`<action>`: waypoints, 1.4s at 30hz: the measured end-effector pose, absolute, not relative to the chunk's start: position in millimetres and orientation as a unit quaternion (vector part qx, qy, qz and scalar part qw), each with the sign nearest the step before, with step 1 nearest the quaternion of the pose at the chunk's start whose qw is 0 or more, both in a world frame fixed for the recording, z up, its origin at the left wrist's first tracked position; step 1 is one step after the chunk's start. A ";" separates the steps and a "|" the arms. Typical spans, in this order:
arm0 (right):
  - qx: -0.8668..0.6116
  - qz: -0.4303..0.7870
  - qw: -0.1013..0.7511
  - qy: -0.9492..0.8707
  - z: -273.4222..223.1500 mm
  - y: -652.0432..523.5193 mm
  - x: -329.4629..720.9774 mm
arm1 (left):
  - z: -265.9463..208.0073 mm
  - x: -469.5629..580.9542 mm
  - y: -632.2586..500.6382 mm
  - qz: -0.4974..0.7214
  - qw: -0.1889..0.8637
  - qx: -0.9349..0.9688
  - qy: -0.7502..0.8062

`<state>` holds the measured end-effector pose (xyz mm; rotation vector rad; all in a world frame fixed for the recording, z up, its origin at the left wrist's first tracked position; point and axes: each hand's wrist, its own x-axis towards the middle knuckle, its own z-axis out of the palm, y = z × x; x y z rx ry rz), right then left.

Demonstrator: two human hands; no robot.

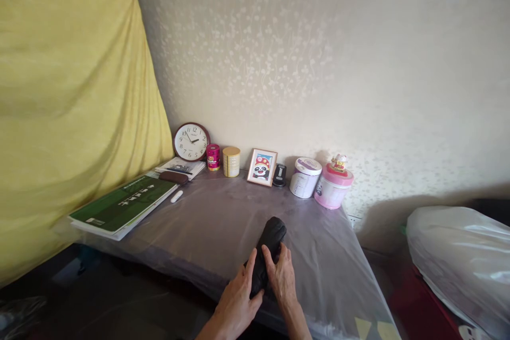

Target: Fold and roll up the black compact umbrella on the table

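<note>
A black, soft, elongated bundle [272, 235] that looks like a folded umbrella lies at a slant near the front of the table. Around its lower left side curl the fingers of my left hand [240, 293], the thumb near the bottom end. My right hand [282, 277] grips it from the right, thumb on top and fingers along the far side. The bundle's upper end sticks out past both hands. Part of its middle and lower end is hidden by my fingers.
Along the wall stand a clock [192, 142], a pink tin [213, 158], a yellow tin [231, 162], a framed panda picture [262, 168], a black stand [279, 176] and two tubs, purple-lidded [305, 178] and pink [332, 191]. A green book [125, 203] lies left. A plastic-wrapped bundle [458, 255] stands right.
</note>
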<state>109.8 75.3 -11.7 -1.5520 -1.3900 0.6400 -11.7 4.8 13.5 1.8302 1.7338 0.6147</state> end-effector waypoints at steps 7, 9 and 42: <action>-0.544 0.191 0.478 -0.662 -17.9 73.2 113.5 | 14.7 -7.7 5.8 0.136 0.218 0.687 0.679; -0.495 0.193 0.498 -0.685 -16.6 71.8 115.4 | 14.8 -7.6 5.7 0.128 0.213 0.683 0.687; -0.372 0.454 0.458 -0.668 9.8 79.4 131.8 | 30.6 -13.2 4.2 0.048 0.148 0.734 0.661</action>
